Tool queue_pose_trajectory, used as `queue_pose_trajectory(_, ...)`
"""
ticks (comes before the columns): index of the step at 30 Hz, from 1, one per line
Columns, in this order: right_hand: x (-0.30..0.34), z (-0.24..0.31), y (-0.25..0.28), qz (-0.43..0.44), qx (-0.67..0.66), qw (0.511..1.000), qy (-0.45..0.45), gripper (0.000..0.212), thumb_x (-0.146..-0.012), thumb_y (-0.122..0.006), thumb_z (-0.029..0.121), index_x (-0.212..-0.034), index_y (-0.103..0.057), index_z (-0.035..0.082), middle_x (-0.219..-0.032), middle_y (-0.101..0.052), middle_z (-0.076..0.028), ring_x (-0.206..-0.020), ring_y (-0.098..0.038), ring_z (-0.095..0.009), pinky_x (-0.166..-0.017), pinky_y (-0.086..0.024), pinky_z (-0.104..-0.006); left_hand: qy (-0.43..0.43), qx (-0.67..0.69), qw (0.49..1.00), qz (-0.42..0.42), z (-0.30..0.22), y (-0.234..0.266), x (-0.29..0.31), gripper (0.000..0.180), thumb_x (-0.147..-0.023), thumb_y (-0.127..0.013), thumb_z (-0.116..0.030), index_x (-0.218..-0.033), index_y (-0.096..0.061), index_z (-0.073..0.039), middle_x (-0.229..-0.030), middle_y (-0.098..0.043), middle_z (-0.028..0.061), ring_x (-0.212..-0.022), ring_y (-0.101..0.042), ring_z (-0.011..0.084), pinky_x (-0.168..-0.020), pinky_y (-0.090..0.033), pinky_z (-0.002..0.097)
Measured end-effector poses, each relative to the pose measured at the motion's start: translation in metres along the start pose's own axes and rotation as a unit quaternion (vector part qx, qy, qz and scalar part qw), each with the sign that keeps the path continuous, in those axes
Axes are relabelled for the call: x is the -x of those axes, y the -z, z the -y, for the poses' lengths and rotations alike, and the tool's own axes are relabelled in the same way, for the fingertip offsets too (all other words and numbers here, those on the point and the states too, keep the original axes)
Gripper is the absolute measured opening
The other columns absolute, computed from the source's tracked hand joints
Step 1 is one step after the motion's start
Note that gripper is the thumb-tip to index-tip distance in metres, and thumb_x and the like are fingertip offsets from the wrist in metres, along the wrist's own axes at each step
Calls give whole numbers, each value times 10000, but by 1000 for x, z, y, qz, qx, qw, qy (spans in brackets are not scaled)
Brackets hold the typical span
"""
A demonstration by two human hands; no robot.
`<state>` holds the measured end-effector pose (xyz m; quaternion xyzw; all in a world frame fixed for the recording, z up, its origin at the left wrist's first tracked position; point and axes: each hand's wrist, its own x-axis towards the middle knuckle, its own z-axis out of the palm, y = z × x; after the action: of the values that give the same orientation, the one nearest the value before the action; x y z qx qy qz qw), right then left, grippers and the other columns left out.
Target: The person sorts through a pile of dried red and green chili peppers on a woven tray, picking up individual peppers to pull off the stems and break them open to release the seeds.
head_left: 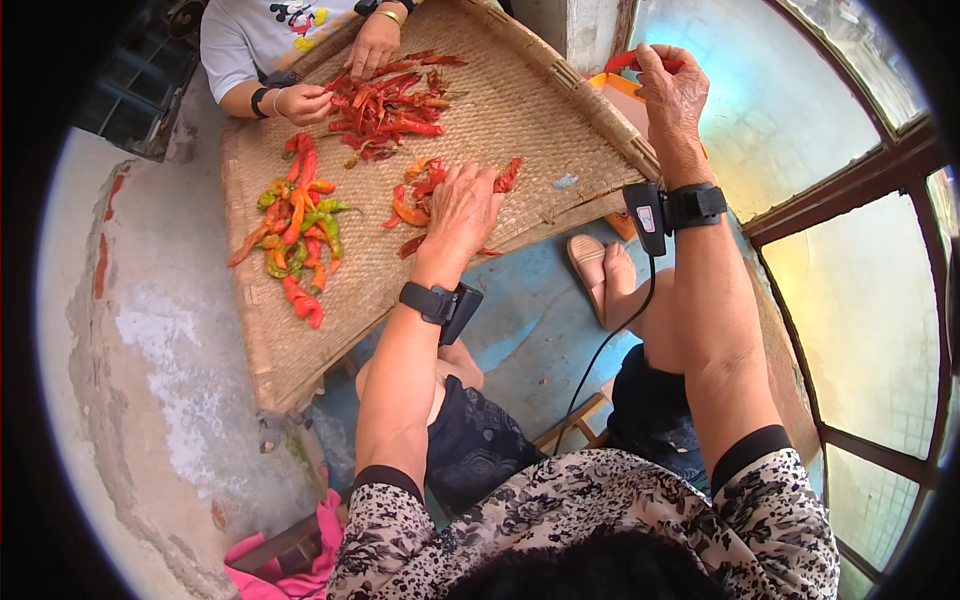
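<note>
My left hand (466, 208) is on a small heap of red and orange chili peppers (410, 208) on a woven bamboo tray (370, 285). Its fingers bend down and close on a red pepper (510, 176); the fingertips are hidden. Raised past the tray's right edge, my right hand (672, 90) pinches a long red chili pepper (622, 63). To the left lies a pile of whole red, orange and green peppers (296, 225). Farther back is a heap of darker red peppers (392, 112).
Across the tray, another person's hands (372, 48) touch the far heap. An orange-edged box (625, 100) stands below my right hand, near window panes (800, 130). A rough plaster wall (150, 330) rises at left. A cable (610, 335) hangs from my right wrist device.
</note>
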<state>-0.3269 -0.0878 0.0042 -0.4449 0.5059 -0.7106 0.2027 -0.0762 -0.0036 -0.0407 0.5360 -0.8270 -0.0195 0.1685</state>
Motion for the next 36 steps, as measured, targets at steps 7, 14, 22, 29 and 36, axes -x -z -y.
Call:
queue_pose_trajectory(7,-16,-35,26,11,432,901,33,419,-771,-647,312,-1065,-601,18,-995,-639,-209,-936,-630,-297,-814,-495,-415,41,42,998,-25,6,-3,-7,208,-801,-615,-137,-983,-595,-37,-920,-629,140,-883,-581,334,-781,-469,402)
queue_pose_trajectory(14,44,5,-23,359,137,923,20,324,-777,-663,229,-985,-646,-20,-863,-672,-185,-801,-661,-293,-751,-519,-375,153,357,917,-86,16,17,-17,202,-859,-601,-125,-1029,-584,-17,-885,-643,60,-781,-592,107,-717,-473,247)
queue_pose_trajectory(22,104,14,-79,404,151,902,36,172,-745,-647,173,-834,-691,33,-752,-644,-208,-725,-646,-347,-683,-512,-421,173,588,781,-124,14,28,-13,267,-890,-603,-152,-1100,-534,-1,-936,-626,40,-771,-592,75,-659,-478,198)
queue_pose_trajectory(29,84,17,-78,313,-83,928,-187,202,-795,-627,161,-714,-577,-17,-626,-584,-113,-561,-563,-193,-540,-478,-334,248,511,810,-146,43,36,1,255,-897,-596,-180,-1092,-555,-21,-919,-624,18,-734,-570,58,-633,-464,197)
queue_pose_trajectory(36,51,17,-53,-58,-407,806,-427,200,-886,-595,225,-807,-547,48,-665,-521,-10,-532,-448,-91,-464,-380,-227,223,486,837,-114,31,36,6,240,-903,-584,-179,-1077,-562,-16,-861,-613,5,-714,-565,59,-624,-454,196)
